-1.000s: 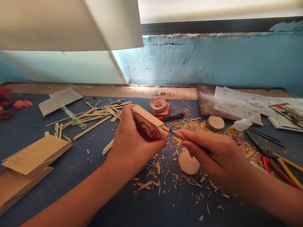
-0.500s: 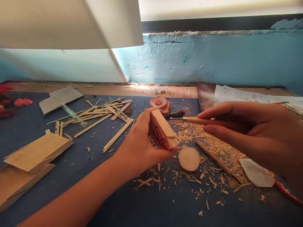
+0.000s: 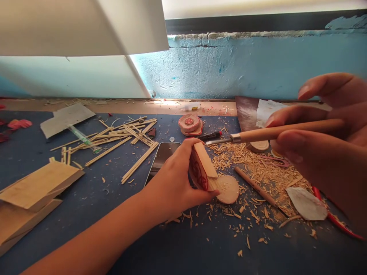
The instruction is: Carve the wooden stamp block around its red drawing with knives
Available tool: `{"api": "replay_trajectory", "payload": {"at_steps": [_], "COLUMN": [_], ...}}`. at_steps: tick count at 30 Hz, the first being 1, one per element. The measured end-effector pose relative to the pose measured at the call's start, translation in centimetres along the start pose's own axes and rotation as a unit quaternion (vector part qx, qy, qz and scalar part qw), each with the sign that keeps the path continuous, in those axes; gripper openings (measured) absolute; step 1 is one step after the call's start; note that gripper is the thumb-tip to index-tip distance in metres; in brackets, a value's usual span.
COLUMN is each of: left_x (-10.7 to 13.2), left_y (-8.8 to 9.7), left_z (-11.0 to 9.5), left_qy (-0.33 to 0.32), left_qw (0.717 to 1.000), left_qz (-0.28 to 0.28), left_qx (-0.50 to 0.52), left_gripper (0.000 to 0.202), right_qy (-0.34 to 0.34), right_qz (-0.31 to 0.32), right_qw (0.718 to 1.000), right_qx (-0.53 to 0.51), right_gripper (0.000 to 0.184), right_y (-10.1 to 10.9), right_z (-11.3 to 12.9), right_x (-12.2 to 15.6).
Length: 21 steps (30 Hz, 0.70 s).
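My left hand (image 3: pixel 174 179) grips a pale wood block (image 3: pixel 204 165) with a red drawing on its side, held low over the blue table beside a round wood slice (image 3: pixel 229 189). My right hand (image 3: pixel 323 152) is raised close to the camera at the right, fingers pinched on a wooden-handled carving tool (image 3: pixel 272 133) whose metal tip points left, just above the block. A second wooden tool (image 3: pixel 255 187) lies among the shavings.
Wood shavings (image 3: pixel 258 168) cover the table's right middle. A dark phone (image 3: pixel 162 156) lies behind my left hand, bamboo sticks (image 3: pixel 126 137) to its left. Painted wood slices (image 3: pixel 189 124), a black marker (image 3: pixel 210 135), cardboard pieces (image 3: pixel 34 191) and red-handled tools (image 3: pixel 338 219) lie around.
My right hand lifted the carving tool off the block and drew it up and right, toward the camera. My left hand lowered the block toward the round slice, uncovering the phone.
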<state>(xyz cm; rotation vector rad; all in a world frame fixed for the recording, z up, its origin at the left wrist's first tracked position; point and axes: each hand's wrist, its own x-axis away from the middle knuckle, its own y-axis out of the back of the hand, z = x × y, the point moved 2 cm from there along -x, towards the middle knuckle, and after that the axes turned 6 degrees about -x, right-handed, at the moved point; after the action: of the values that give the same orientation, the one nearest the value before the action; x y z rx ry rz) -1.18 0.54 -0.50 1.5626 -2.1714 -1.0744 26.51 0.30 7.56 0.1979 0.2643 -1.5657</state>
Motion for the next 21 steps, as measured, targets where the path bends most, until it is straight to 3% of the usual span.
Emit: {"api": "replay_trajectory", "payload": {"at_steps": [4,9,11,14,18,21], "left_x": [0.3,0.9,0.9,0.9,0.9,1.0], "left_y": [-0.3,-0.5,-0.7,-0.9,-0.9,-0.7], "left_z": [0.2,0.4,0.4,0.3,0.3,-0.2], "left_qy": [-0.026,-0.017,-0.034,-0.080,-0.132,-0.174], "left_qw": [0.998,0.994,0.993,0.990,0.981,0.968], "left_qz": [-0.040,-0.085,-0.091,-0.081,-0.060,-0.043], "left_qx": [-0.034,-0.063,-0.070,-0.084,-0.129,-0.178], "left_gripper": [0.091,0.106,0.110,0.115,0.120,0.107], "right_qy": [-0.065,0.009,0.005,-0.064,-0.164,-0.171], "right_qz": [0.028,0.019,0.032,0.079,0.171,0.222], "right_qw": [0.994,1.000,0.999,0.989,0.956,0.939], "right_qx": [-0.080,-0.002,-0.019,-0.108,-0.171,-0.199], "right_gripper": [0.028,0.021,0.017,0.025,0.063,0.066], "right_y": [-1.2,-2.9,-3.3,-3.5,-3.1,-2.6], "right_z": [0.0,-0.6,-1.1,-1.5,-1.3,-1.3], "right_x": [-0.3,1.5,2.1,2.0,1.1,0.8]}}
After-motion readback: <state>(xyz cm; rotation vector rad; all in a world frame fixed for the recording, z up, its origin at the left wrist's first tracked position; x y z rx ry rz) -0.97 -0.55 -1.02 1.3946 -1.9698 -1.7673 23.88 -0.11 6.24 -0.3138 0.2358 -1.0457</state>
